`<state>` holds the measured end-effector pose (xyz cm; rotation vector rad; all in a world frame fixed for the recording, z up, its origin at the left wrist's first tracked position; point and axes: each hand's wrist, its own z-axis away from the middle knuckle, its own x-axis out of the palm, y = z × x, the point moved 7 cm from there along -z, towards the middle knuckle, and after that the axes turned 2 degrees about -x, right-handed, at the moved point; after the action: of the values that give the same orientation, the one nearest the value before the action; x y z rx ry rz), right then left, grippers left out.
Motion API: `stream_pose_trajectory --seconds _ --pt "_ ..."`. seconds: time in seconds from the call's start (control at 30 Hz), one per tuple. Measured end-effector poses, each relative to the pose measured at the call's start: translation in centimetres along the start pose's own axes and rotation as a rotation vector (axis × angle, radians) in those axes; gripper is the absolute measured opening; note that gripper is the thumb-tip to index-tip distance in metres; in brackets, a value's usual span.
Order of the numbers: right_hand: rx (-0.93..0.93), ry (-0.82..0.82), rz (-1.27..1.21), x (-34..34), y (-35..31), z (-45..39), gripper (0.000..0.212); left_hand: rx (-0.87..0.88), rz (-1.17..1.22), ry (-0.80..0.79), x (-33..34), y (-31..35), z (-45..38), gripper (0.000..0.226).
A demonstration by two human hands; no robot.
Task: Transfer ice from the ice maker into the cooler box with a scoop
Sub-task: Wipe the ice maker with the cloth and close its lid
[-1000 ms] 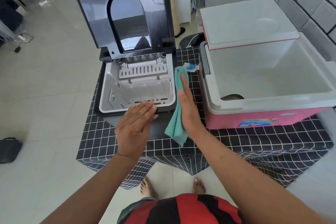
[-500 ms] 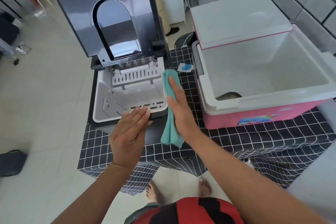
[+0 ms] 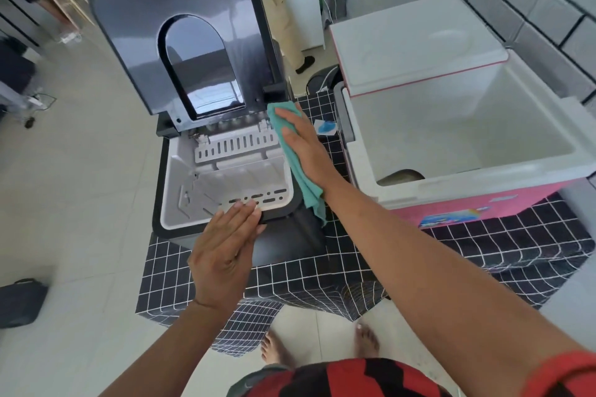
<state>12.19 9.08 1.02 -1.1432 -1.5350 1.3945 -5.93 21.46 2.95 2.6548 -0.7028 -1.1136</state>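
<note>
Ice maker (image 3: 225, 177): stands on the checked tablecloth (image 3: 290, 271), its dark lid (image 3: 180, 42) tipped up and back. The pale inner bin (image 3: 232, 180) shows no ice that can be made out.
Cooler box (image 3: 451, 145): just to the right of the ice maker, pink outside and white inside, its lid (image 3: 412, 42) swung back. Something dark sits low at the near inner wall; what it is cannot be told.
Scoop: none is visible in this view.
Left hand (image 3: 225, 251): fingers straight and together, fingertips resting on the front rim of the ice maker; it grasps nothing.
Right hand (image 3: 303, 145): flat, palm down, pressing a teal cloth (image 3: 306, 184) onto the right rim of the ice maker, with the tail of the cloth hanging over the side.
Small blue item (image 3: 324, 127): lies on the tablecloth between the two boxes, too small to identify.
Step in hand: this looks like wiping the rim, not scooping.
How ice would handle: likely hard, wet and slippery, loose pieces prone to spill from a tilted scoop, so a level carry across the short gap seems wise.
How the bin would handle: thin, stiff plastic, probably light; the rim is the sensible place to steady it.
Where to take hold: a scoop is best held by its handle, with the other hand bracing the front rim.
Cloth: soft and limp; it bunches under pressure.
</note>
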Motion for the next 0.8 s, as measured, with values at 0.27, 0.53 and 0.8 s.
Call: stream_pose_trajectory --seconds 0.27,0.53,0.8 --pt "0.062 0.058 -0.183 1.7 2.7 9.7 0.047 0.005 -0.018 0.003 0.1 -0.2 0.1 0.027" --pt "-0.278 -0.020 0.472 1.1 -0.3 13.5 0.054 0.001 -0.008 0.000 0.0 -0.1 0.0 0.028" --pt "-0.483 -0.119 0.731 -1.8 -3.6 10.7 0.046 0.003 -0.013 0.010 -0.5 0.4 -0.4 0.026"
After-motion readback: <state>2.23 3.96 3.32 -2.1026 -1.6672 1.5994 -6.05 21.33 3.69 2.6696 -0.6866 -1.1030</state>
